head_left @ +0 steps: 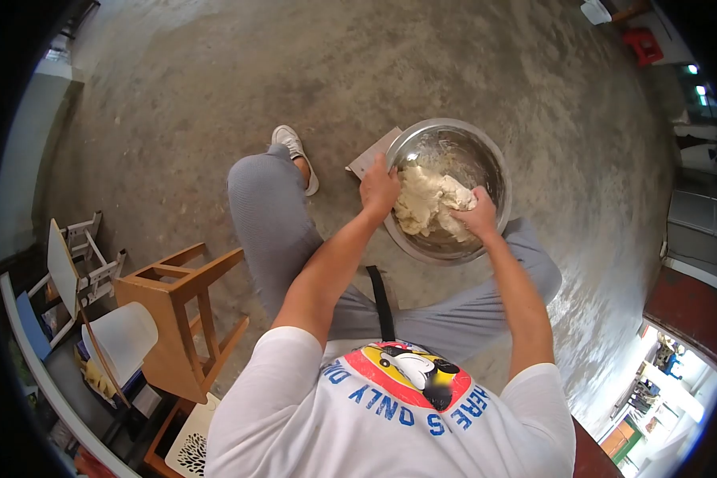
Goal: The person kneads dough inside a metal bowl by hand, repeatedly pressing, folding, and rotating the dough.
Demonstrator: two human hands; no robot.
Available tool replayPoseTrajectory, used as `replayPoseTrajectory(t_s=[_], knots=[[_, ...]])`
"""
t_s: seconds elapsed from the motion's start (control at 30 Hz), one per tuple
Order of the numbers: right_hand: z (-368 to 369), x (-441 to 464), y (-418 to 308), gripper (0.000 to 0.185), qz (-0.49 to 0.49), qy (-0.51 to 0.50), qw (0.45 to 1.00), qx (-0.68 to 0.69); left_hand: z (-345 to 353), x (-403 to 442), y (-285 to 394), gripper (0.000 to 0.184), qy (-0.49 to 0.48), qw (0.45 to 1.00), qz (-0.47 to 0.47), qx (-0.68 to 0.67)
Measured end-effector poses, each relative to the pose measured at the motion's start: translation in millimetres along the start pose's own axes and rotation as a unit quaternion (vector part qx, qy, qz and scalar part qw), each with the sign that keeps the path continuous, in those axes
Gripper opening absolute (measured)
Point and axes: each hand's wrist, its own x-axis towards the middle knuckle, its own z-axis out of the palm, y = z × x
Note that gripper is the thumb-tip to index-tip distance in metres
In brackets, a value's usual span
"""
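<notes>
A wide metal bowl (494,147) stands in front of me, between my knees. In it lies a pale, lumpy mass of dough (424,199), rough on top, with smears of it on the bowl's inner wall. My left hand (380,189) is closed over the bowl's left rim, some fingers hidden. At the right side of the bowl, my right hand (478,215) grips the edge of the dough, its fingertips partly sunk in and out of sight.
Beneath the bowl's left side a flat light board or stool top (366,157) sticks out. A wooden stool (175,319) lies to my left, near a white plastic container (123,338) and a folding step stool (80,255). Concrete floor (295,64) stretches ahead; a red stool (642,46) stands far right.
</notes>
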Motion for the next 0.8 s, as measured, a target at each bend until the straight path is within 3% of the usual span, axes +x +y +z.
replayPoseTrajectory(t_s=[0.07, 0.1, 0.2, 0.23, 0.33, 0.43, 0.53, 0.57, 0.67, 0.8], knots=[[-32.8, 5.3, -26.1, 0.059, -0.048, -0.015, 0.998, -0.048, 1.2, 0.1, -4.0, 0.024, 0.002, 1.0, 0.009, 0.002], [-50.8, 4.6, -49.3, 0.046, -0.058, -0.019, 0.994, -0.087, 1.6, 0.7, -4.3, 0.025, 0.003, 1.0, 0.015, 0.002], [-54.8, 14.2, -55.0, 0.04, -0.121, 0.061, 0.976, -0.173, 1.1, 1.9, -3.7, 0.026, 0.001, 1.0, 0.022, -0.007], [-47.2, 12.9, -56.5, 0.041, -0.182, 0.097, 0.959, -0.196, 1.5, 1.0, -3.4, 0.027, 0.0, 1.0, 0.015, -0.008], [-19.4, -21.1, -76.4, 0.042, -0.221, 0.173, 0.905, -0.319, -1.2, 1.2, 2.2, 0.03, -0.003, 1.0, -0.004, -0.001], [-7.8, -55.5, -89.0, 0.044, -0.248, 0.184, 0.892, -0.33, -0.1, 0.2, 5.8, 0.032, -0.011, 1.0, -0.015, 0.017], [-21.2, -52.4, -79.5, 0.052, -0.258, 0.13, 0.937, -0.199, 0.7, 3.8, 5.7, 0.031, -0.015, 1.0, -0.014, 0.014], [-21.0, -42.8, -68.9, 0.055, -0.219, 0.112, 0.956, -0.162, -0.3, 3.4, 6.1, 0.031, -0.018, 1.0, -0.015, 0.009], [2.8, -15.6, -58.5, 0.048, -0.25, 0.176, 0.936, -0.173, 0.9, 3.9, 3.3, 0.03, 0.0, 1.0, -0.007, -0.01], [25.7, -2.2, -55.7, 0.043, -0.254, 0.137, 0.943, -0.164, 7.4, 2.9, -0.3, 0.025, 0.038, 0.999, 0.029, -0.023]])
